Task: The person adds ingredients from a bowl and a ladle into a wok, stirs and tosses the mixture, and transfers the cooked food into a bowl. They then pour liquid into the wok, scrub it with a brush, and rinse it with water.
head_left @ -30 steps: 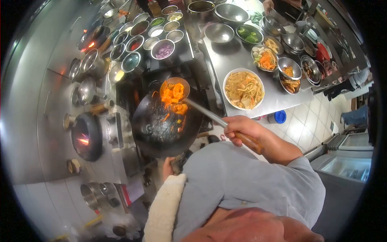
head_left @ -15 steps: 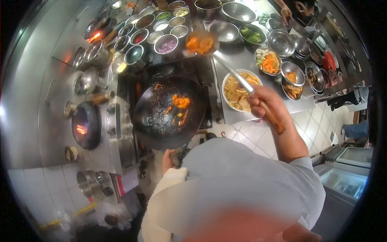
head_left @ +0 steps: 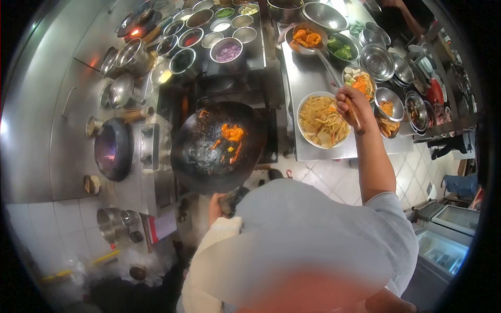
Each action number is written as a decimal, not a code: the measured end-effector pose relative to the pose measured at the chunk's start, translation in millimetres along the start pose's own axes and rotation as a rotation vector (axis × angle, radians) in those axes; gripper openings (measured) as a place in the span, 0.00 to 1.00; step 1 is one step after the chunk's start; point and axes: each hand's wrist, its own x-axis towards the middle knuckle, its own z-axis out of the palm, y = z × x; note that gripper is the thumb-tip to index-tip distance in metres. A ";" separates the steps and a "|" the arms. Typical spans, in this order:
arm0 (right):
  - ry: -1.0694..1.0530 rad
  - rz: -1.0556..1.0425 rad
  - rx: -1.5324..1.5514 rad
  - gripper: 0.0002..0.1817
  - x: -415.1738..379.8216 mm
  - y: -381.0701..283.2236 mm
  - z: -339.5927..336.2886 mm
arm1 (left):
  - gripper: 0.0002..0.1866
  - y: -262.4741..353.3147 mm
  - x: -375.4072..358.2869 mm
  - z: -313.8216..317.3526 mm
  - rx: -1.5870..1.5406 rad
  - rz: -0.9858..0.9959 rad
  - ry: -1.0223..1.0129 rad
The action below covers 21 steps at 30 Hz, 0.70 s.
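Observation:
My right hand is closed round the wooden grip of a long-handled metal ladle. Orange-coated food pieces fill the ladle's bowl, which overlaps a steel bowl on the right-hand counter. Low at the centre, my left hand closes on the near edge of a large black wok, beside a dark cloth. More orange pieces and a few scraps lie in the wok. Below my right forearm's reach, a white bowl of noodles stands at the counter's front edge.
Steel containers of chopped ingredients, among them purple onion, line the back. Broccoli and stacked steel bowls crowd the right counter. A burner with a flame is at left. Another person's arm shows at the upper right.
My right hand has carried the loaded ladle right and away from me, from beside the onion container to over the steel bowl. My left hand stays at the wok; the view has shifted slightly.

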 end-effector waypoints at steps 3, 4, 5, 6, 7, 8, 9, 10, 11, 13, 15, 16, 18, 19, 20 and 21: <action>-0.022 -0.005 0.132 0.23 -4.9 -2.9 2.7 | 0.13 2.9 1.3 4.3 -0.113 -0.019 0.064; -0.023 -0.014 0.126 0.23 -6.3 -4.2 5.2 | 0.13 2.4 2.7 3.4 -0.124 -0.015 0.048; -0.018 -0.011 0.126 0.23 -6.1 -5.3 4.9 | 0.14 3.0 1.9 3.6 -0.135 -0.014 0.032; -0.029 -0.016 0.102 0.21 -4.4 -6.9 4.7 | 0.14 4.5 0.9 3.8 -0.133 -0.019 0.031; -0.043 -0.022 0.078 0.18 -4.2 -8.6 5.3 | 0.14 7.4 -0.4 5.0 -0.175 -0.046 0.011; -0.042 -0.024 0.076 0.18 -6.7 -10.6 8.8 | 0.14 10.3 -0.6 6.1 -0.219 -0.071 -0.010; -0.037 -0.047 0.054 0.19 -11.5 -12.3 13.2 | 0.14 8.8 3.5 2.5 -0.219 -0.072 -0.012; -0.032 -0.069 0.030 0.20 -17.6 -13.4 17.5 | 0.14 5.0 10.2 -4.0 -0.221 -0.087 -0.038; -0.029 -0.070 0.026 0.20 -25.2 -14.0 21.8 | 0.14 2.5 13.6 -8.6 -0.224 -0.103 -0.064; -0.041 -0.101 -0.059 0.20 -44.9 -14.9 32.4 | 0.14 12.3 -3.1 3.4 -0.183 -0.136 0.013; 0.047 -0.142 -0.099 0.22 -56.5 4.4 29.6 | 0.14 15.9 2.9 0.7 -0.162 -0.115 0.075; 0.032 -0.126 -0.089 0.21 -75.6 2.2 47.3 | 0.13 2.0 21.1 -14.6 -0.097 -0.045 0.022; -0.040 -0.075 -0.067 0.24 -98.0 18.1 60.8 | 0.13 -32.6 67.1 -52.8 -0.031 0.036 -0.025; -0.088 -0.012 0.015 0.25 -105.2 30.0 63.5 | 0.13 -55.5 97.1 -75.7 0.081 0.151 -0.110; -0.129 0.027 0.033 0.25 -115.3 40.1 71.1 | 0.13 -66.4 109.9 -91.3 0.198 0.256 -0.194; -0.169 0.061 0.051 0.25 -124.0 50.2 80.3 | 0.13 -49.8 94.3 -85.0 0.206 0.258 -0.200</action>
